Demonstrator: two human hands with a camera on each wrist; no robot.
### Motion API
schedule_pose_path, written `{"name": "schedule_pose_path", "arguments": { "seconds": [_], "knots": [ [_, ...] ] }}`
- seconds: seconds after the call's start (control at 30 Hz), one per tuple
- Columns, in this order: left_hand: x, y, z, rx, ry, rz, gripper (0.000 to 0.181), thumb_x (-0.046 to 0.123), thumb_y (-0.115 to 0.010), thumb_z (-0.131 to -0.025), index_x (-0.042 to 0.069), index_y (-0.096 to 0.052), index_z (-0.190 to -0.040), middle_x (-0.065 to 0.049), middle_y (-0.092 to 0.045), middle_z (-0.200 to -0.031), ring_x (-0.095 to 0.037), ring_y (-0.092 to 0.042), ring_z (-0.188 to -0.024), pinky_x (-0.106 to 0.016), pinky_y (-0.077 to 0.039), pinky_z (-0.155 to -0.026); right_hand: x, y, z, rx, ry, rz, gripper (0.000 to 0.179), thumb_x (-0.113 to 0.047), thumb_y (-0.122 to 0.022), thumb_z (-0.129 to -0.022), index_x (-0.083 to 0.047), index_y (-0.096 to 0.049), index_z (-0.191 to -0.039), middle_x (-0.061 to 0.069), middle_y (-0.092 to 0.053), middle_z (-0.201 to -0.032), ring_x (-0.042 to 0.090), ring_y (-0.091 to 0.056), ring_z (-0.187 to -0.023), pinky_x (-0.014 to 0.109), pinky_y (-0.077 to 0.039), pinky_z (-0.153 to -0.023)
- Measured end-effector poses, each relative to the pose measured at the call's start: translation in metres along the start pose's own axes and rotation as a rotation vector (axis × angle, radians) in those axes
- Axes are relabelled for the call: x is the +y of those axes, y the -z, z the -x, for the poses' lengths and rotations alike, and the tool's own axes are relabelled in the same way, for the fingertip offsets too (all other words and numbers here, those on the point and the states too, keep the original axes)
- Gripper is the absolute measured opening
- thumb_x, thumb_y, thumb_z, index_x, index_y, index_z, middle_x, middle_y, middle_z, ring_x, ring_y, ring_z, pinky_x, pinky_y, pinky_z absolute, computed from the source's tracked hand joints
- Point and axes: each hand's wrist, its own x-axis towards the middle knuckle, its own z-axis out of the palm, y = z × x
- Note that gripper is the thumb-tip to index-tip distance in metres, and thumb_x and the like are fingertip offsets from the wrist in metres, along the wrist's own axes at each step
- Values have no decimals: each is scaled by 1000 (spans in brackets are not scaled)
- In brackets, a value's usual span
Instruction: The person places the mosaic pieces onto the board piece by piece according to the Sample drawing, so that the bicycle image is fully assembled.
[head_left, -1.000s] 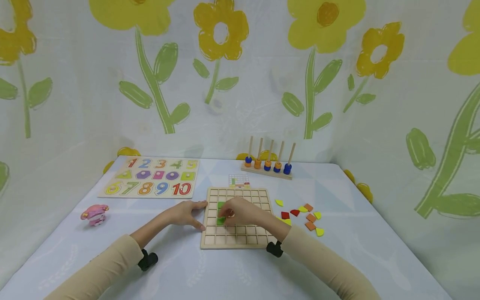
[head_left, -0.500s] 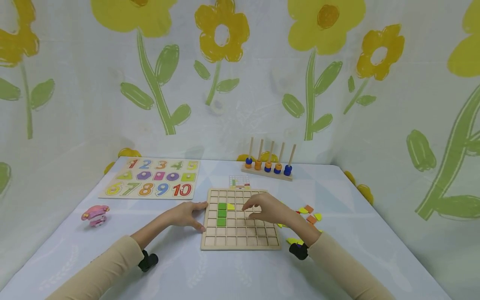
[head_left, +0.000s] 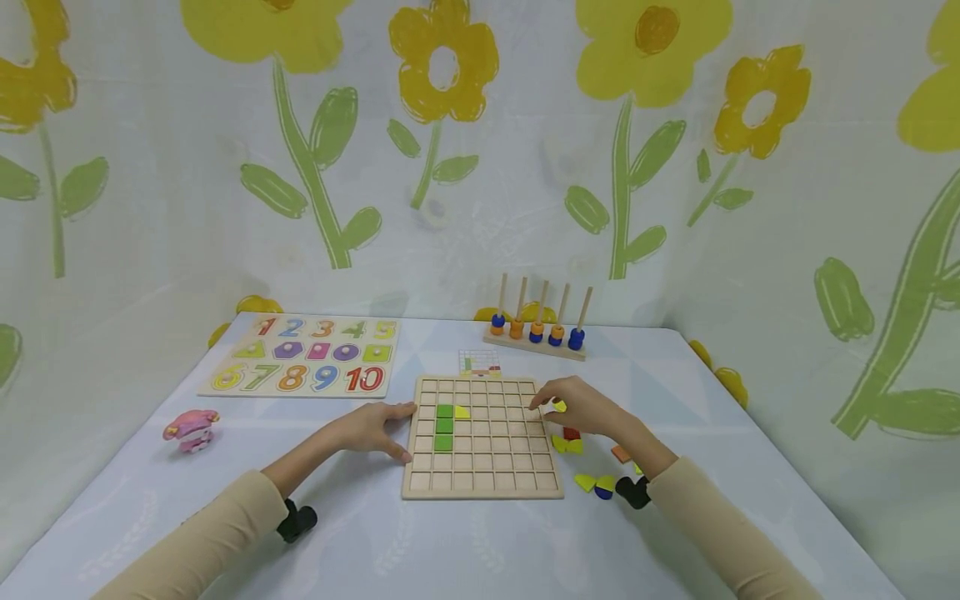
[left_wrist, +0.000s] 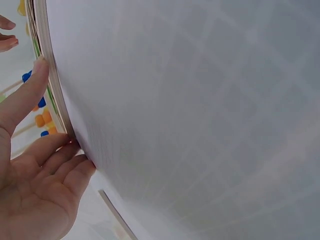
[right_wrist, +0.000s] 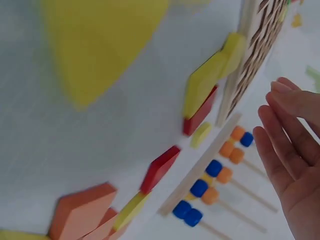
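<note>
A square wooden grid board [head_left: 487,482] lies on the table, with 3 green square tiles [head_left: 444,426] in one column and a yellow quarter-round tile [head_left: 462,412] beside the top one. My left hand [head_left: 367,429] rests against the board's left edge, thumb and fingertips spread along it; in the left wrist view the fingers [left_wrist: 77,172] touch the board's side. My right hand [head_left: 585,406] is over the board's right edge, fingers loosely bent and holding nothing. Below it lie a red tile [head_left: 572,433] and yellow tiles [head_left: 567,446], partly overlapped by the hand and forearm.
A small printed grid card [head_left: 478,360] touches the board's far edge. Behind it stands a peg stacker [head_left: 534,342] with blue and orange beads. A number puzzle [head_left: 300,356] lies back left, a pink figurine [head_left: 191,429] at left. Orange tiles [right_wrist: 82,210] lie right of the board.
My right hand has lifted off the green tiles and moved right across the board to its right edge, uncovering the green and yellow tiles. The left hand has stayed in place.
</note>
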Motion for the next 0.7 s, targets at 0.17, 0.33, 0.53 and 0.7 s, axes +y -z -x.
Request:
{"name": "schedule_pose_path", "arguments": {
  "seconds": [0.17,0.33,0.53,0.7],
  "knots": [
    [-1,0,-1,1,-4,-6,89,30,-86,-71,-2,-43,-143,-19,-37,-149,-36,-33,-138,-48,-28,-111,17,4,4,-24,-93,12,22,5,-69,-84,-5,-72,-103,7,-69,-105,28,-64,-98,41,-55,-83],
    [-1,0,-1,2,-7,-6,89,29,-86,-71,-3,-43,-142,-19,-37,-149,-36,-33,-138,-48,-28,-111,30,7,5,-53,-134,22,25,11,-65,-83,-5,-73,-101,8,-69,-105,27,-64,-99,42,-55,-84],
    [-1,0,-1,2,-2,-4,89,29,-86,-71,-2,-43,-142,-19,-38,-149,-36,-33,-138,-48,-28,-111,39,7,4,-105,-162,3,33,16,-59,-82,-5,-73,-104,10,-70,-107,26,-65,-98,35,-56,-82],
    [-1,0,-1,3,-7,-11,89,29,-86,-71,-3,-43,-142,-20,-37,-149,-37,-33,-138,-49,-27,-112,44,6,3,-99,-170,-4,30,14,-63,-82,-7,-74,-101,6,-70,-100,20,-65,-86,30,-57,-75]
  ]
}}
